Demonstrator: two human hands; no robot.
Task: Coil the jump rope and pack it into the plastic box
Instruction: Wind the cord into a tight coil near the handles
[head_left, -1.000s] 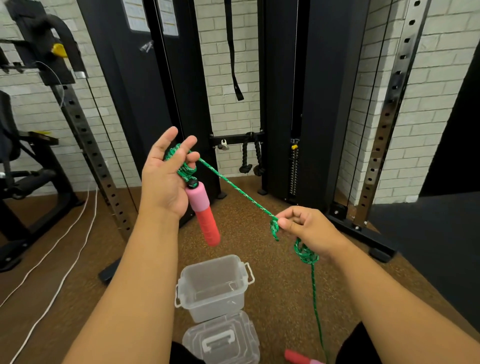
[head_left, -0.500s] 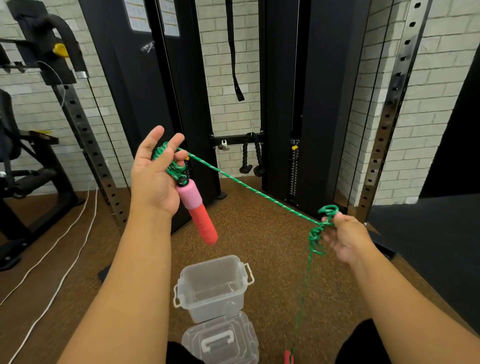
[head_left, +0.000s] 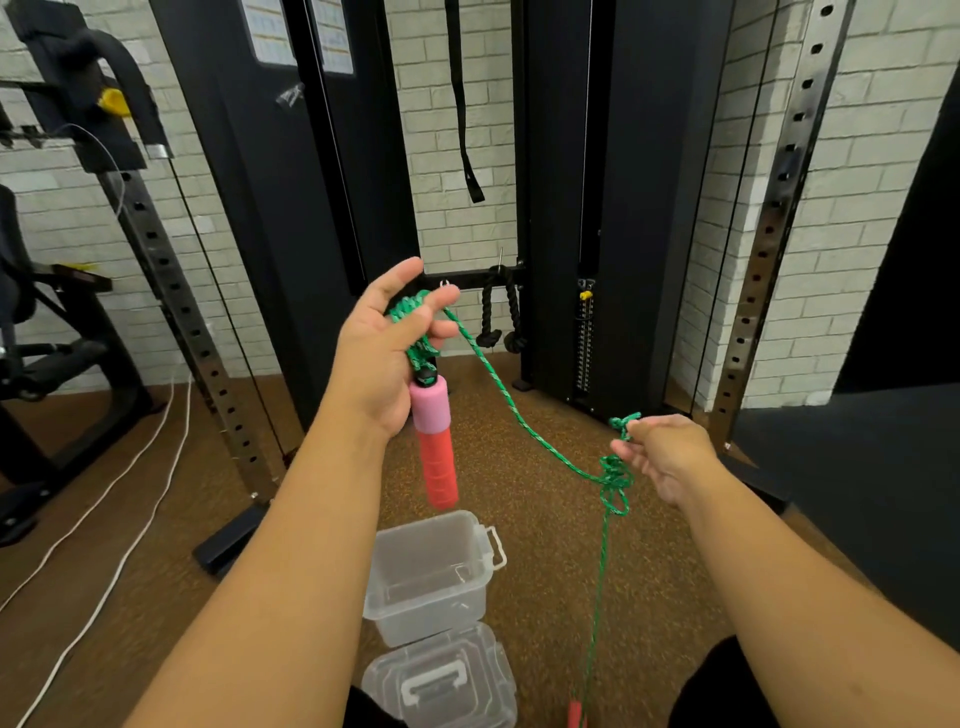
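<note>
Left hand (head_left: 382, 358) raised at centre, palm up, fingers loosely curled around green rope (head_left: 511, 410) coils; thumb and forefinger spread. Pink-and-red handle (head_left: 435, 441) hangs down from that hand. Rope sags toward 4 o'clock to right hand (head_left: 662, 457), fingertips pinched on tangled loop. From there rope drops straight down to second red handle (head_left: 575, 714) at 6 o'clock, near floor (head_left: 649, 571). Clear plastic box (head_left: 431, 574) open on floor below left hand, well apart from rope. Lid (head_left: 441, 680) flat on floor, just beside box at its 6 o'clock.
</note>
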